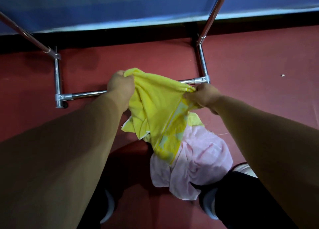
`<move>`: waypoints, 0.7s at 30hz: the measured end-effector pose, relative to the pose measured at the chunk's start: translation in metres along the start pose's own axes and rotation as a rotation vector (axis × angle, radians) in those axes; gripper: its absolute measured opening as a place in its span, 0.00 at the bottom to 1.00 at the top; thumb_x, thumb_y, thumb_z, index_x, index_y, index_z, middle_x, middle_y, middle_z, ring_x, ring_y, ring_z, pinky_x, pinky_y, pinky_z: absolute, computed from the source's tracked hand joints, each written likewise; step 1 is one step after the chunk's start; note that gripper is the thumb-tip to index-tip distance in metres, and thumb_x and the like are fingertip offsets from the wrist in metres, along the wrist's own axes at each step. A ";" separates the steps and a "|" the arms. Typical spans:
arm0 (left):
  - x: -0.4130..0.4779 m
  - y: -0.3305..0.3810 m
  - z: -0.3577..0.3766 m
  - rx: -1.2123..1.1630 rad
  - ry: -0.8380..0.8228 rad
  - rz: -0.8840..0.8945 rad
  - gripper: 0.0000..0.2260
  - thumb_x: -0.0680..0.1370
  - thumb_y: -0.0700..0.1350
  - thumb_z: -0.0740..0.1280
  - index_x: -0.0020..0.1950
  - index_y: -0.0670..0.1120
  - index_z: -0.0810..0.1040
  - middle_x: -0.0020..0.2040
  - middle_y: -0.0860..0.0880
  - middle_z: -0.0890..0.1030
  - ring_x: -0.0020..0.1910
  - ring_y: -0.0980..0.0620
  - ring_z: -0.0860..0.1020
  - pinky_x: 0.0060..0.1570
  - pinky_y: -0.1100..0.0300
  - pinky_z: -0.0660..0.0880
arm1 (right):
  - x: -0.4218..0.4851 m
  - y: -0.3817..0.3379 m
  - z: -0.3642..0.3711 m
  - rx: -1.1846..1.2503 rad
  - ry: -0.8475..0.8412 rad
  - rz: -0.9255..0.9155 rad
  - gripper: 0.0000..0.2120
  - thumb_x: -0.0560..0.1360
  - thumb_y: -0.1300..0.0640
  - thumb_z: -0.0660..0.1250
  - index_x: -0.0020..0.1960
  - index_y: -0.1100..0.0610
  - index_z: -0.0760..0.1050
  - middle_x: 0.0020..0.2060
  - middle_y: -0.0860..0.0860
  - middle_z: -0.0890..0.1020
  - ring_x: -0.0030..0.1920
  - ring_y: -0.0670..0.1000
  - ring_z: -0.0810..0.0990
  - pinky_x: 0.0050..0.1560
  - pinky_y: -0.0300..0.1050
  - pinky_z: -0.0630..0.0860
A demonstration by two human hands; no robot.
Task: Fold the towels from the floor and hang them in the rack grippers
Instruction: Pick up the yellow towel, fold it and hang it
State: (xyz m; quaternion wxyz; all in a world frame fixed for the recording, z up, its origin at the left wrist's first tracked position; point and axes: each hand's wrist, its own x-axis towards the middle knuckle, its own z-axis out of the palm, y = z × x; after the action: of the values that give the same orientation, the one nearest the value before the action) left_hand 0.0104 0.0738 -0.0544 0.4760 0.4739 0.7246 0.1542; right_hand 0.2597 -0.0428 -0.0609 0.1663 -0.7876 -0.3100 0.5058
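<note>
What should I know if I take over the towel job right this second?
Left hand: grips one end of the yellow towel at its top edge.
Right hand: pinches the other end; the towel hangs between them, unfolded.
Pink towel: crumpled on the red floor by the feet, under the yellow one's lower end.
Rack: base bar just beyond the hands; no towel on the parts in view.
Done: one towel picked up.
Left: fold it, hang it, then the pink one.

Dull red matte floor (259,65) across most of view. Blue painted wall (120,4) at 12 o'clock, black skirting strip (120,34) along base. Small white scrap (283,75) at 3 o'clock.
</note>
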 end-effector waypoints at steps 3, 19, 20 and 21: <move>0.004 -0.011 -0.015 0.336 -0.192 0.006 0.06 0.76 0.39 0.70 0.51 0.48 0.83 0.50 0.43 0.86 0.52 0.40 0.86 0.51 0.48 0.83 | -0.003 -0.020 -0.003 0.149 -0.086 -0.006 0.13 0.77 0.56 0.77 0.47 0.67 0.82 0.34 0.60 0.77 0.31 0.54 0.76 0.31 0.49 0.82; -0.173 0.166 -0.108 0.003 -0.671 0.342 0.19 0.69 0.48 0.77 0.60 0.48 0.84 0.50 0.47 0.86 0.48 0.48 0.84 0.51 0.53 0.80 | -0.187 -0.201 -0.064 0.527 -0.267 -0.181 0.08 0.77 0.69 0.71 0.55 0.71 0.79 0.51 0.68 0.80 0.49 0.64 0.82 0.64 0.69 0.77; -0.186 0.177 -0.123 -0.005 -0.662 0.380 0.21 0.69 0.49 0.78 0.60 0.49 0.84 0.51 0.47 0.86 0.49 0.49 0.84 0.52 0.52 0.81 | -0.205 -0.215 -0.072 0.519 -0.269 -0.218 0.07 0.77 0.69 0.72 0.54 0.70 0.80 0.50 0.67 0.81 0.48 0.63 0.83 0.62 0.67 0.79; -0.199 0.189 -0.139 -0.002 -0.653 0.426 0.22 0.68 0.50 0.80 0.62 0.50 0.83 0.52 0.48 0.86 0.49 0.51 0.84 0.53 0.53 0.82 | -0.224 -0.229 -0.079 0.500 -0.285 -0.254 0.09 0.77 0.69 0.72 0.56 0.71 0.80 0.49 0.67 0.82 0.46 0.62 0.84 0.58 0.64 0.82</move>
State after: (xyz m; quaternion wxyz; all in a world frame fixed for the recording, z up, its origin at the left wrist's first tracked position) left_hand 0.0156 0.0345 0.2507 0.6392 0.6375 0.4203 0.0914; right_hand 0.1915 -0.0133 0.2604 0.3717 -0.5983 -0.2923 0.6469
